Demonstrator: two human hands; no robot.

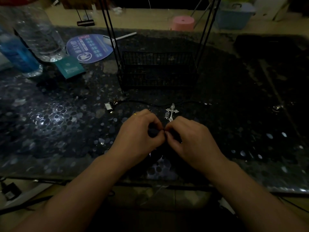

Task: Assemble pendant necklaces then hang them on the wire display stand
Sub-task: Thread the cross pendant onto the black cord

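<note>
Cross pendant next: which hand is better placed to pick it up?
Right, probably. The cross pendant lies just beyond the right hand, almost touching its knuckles; the left hand sits farther off. Both hands are pinched together on something small.

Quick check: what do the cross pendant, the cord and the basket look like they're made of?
Cross pendant: likely silvery metal, bright glints on openwork.
Cord: matte black, probably leather or waxed string; too dim to tell.
Basket: thin black wire grid, apparently coated metal.

Dim view: left hand and right hand pinch together over a dark table, perhaps holding cord. Silver cross lies beyond them, before a wire stand.
</note>
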